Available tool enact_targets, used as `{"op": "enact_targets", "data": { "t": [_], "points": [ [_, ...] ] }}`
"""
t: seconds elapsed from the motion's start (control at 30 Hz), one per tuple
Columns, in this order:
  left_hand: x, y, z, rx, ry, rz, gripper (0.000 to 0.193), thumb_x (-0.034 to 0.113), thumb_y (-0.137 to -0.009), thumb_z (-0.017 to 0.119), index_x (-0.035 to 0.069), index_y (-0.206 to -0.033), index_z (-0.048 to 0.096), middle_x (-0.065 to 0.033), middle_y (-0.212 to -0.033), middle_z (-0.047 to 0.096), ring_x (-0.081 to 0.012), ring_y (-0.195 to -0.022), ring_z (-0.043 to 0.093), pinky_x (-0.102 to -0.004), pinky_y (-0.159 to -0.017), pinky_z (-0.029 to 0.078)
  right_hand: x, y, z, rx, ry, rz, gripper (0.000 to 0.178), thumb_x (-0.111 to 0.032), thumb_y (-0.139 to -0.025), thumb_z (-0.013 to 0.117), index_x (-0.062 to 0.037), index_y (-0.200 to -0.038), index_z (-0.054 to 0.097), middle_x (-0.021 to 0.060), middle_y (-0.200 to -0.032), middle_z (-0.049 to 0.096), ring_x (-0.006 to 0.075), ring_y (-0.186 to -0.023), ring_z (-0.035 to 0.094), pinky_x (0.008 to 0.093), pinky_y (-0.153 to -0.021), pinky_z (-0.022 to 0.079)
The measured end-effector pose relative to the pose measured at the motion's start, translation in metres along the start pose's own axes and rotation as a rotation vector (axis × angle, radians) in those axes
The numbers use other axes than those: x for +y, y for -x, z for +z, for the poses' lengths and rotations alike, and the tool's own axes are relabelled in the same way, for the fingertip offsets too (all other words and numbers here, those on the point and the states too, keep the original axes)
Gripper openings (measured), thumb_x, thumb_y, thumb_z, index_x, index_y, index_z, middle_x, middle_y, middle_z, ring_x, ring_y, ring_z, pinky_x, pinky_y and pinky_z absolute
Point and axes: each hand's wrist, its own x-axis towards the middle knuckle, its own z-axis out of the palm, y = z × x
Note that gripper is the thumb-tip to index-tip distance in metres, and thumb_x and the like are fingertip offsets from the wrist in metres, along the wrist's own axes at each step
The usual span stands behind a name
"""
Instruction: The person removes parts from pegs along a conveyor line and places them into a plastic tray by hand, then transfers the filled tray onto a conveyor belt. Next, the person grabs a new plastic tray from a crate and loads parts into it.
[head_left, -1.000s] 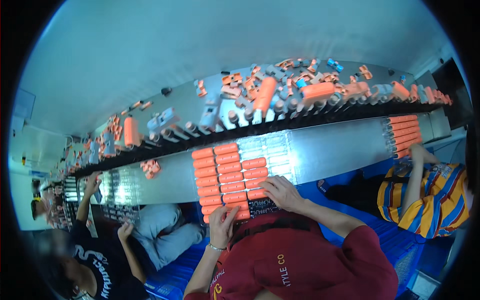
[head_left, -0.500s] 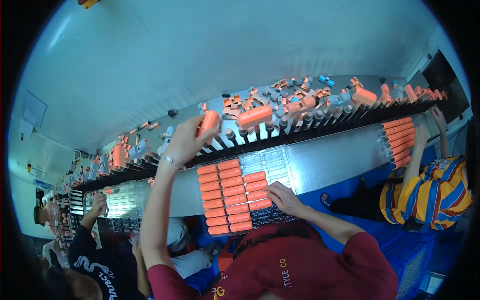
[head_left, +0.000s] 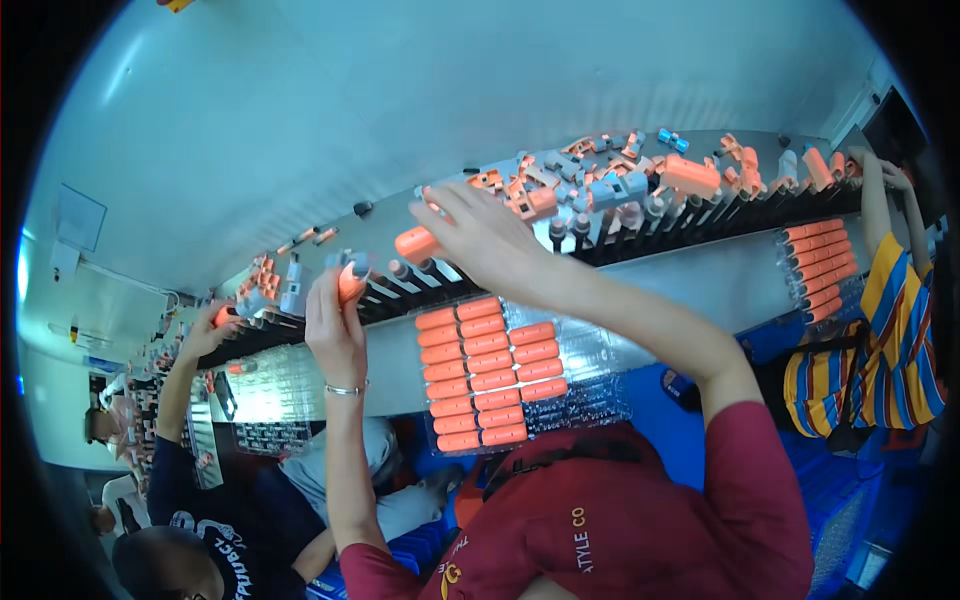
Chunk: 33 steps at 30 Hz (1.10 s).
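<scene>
My left hand (head_left: pixel 335 330), with a bracelet at the wrist, is closed round a small orange casing (head_left: pixel 352 282) at the row of upright black posts (head_left: pixel 435 270). Over the same row, farther right, my right hand (head_left: pixel 485 235) grips another orange casing (head_left: pixel 415 243), its fingers partly hiding that piece. Below my arms, a clear plastic tray (head_left: pixel 600 400) holds several rounded orange casings (head_left: pixel 475 358) in columns. The two left columns are longer than the third.
Behind the posts lie many loose orange and grey parts (head_left: pixel 545 170). A co-worker in a dark shirt (head_left: pixel 230 540) reaches to the posts at left. Another in a striped shirt (head_left: pixel 870 370) works at right beside a second group of orange casings (head_left: pixel 820 268).
My right hand has left the tray and moved up to the posts, where it grips an orange casing. My left hand has moved left and lower along the row, with an orange casing in it.
</scene>
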Motion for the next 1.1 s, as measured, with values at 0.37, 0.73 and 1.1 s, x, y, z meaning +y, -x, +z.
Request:
{"op": "enact_targets", "data": {
  "t": [0.37, 0.73, 1.1],
  "points": [
    [0.094, 0.191, 0.013, -0.419, 0.296, -0.069, 0.044, 0.013, -0.085, 0.073, 0.009, -0.128, 0.064, -0.0113, -0.113, 0.061, -0.0316, -0.102, 0.059, -0.0436, -0.085, 0.048, -0.03, -0.032, 0.108, -0.143, -0.015, -0.112, 0.01, -0.01, -0.083, 0.059, -0.0049, -0.091, 0.06, 0.0099, -0.085, 0.064, 0.0257, -0.086, 0.065, 0.0383, -0.08, 0.05],
    [0.123, 0.211, 0.08, -0.767, 0.503, 0.206, 0.057, 0.026, -0.09, 0.066, 0.016, -0.144, 0.053, -0.0056, -0.119, 0.055, -0.023, -0.104, 0.054, -0.037, -0.085, 0.046, -0.053, 0.025, 0.033, -0.077, -0.377, -0.02, 0.039, -0.011, -0.082, 0.07, -0.0019, -0.117, 0.059, 0.013, -0.108, 0.067, 0.0265, -0.099, 0.067, 0.0376, -0.085, 0.055],
    [0.118, 0.157, 0.069, -0.598, 0.582, 0.113, 0.054, 0.001, -0.082, 0.066, 0.016, -0.134, 0.064, -0.0103, -0.11, 0.058, -0.0299, -0.1, 0.057, -0.0406, -0.09, 0.048, 0.009, 0.221, 0.042, -0.252, -0.15, 0.357, 0.049, 0.0, -0.078, 0.064, -0.0059, -0.127, 0.061, 0.0138, -0.119, 0.058, 0.0339, -0.109, 0.058, 0.0431, -0.09, 0.053]
  ]
}}
